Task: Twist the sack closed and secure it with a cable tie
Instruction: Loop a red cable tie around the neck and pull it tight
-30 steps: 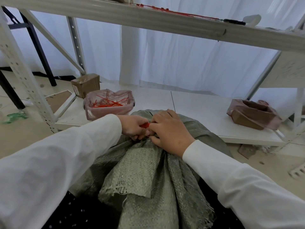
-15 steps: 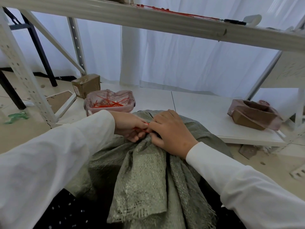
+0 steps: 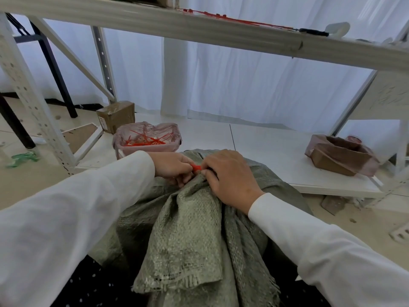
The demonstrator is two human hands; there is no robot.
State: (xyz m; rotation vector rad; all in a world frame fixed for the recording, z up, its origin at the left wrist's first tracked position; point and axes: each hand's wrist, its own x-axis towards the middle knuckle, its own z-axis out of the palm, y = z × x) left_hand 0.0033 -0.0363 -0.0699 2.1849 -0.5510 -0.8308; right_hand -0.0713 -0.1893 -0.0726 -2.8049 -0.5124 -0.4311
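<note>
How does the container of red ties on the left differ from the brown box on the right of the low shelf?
The left container is lined with pinkish plastic and holds loose red cable ties; the brown box shows no ties. The left container stands just beyond the left hand; the brown box lies far right, tilted. Both rest on the white shelf.

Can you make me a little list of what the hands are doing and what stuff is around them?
sack: green woven sack, its neck bunched up between the hands
cable tie: red cable tie, a small bit showing at the neck
left hand: left hand pinches the tie
right hand: right hand grips the gathered neck beside the tie
spare ties: red ones in a bag-lined bin behind the hands
box: taped cardboard box behind the bin
</note>
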